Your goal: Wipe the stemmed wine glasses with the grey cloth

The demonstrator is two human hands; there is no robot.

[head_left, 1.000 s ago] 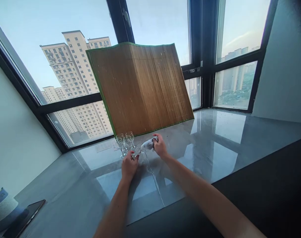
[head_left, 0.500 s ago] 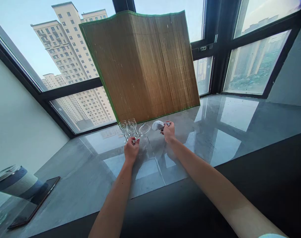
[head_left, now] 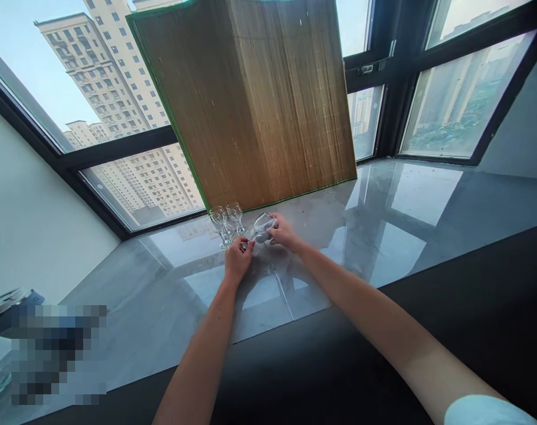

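My left hand (head_left: 238, 257) is closed around the stem of a clear wine glass (head_left: 264, 223), which lies tilted with its bowl to the right. At that bowl is my right hand (head_left: 285, 231), fingers closed on a soft white wad (head_left: 261, 237) seen partly through and below the glass. Whether the wad is a cloth or a brush head I cannot tell. Right-hand fingertips touch or nearly touch the glass rim. Just left of it, more stemmed glasses (head_left: 234, 216) stand upright close together on the grey glossy ledge (head_left: 197, 307).
A brown woven mat (head_left: 259, 112) with green edging leans against the black-framed window behind the glasses. At the far left are a lidded cup (head_left: 7, 310) and a blurred-out patch. The ledge's front edge drops to a dark area; a white wall (head_left: 29, 195) bounds the left.
My right hand has moved left with the white wad, from apart to against the glass bowl. The held glass has shifted slightly away from the standing ones. The view has tilted a little downward.
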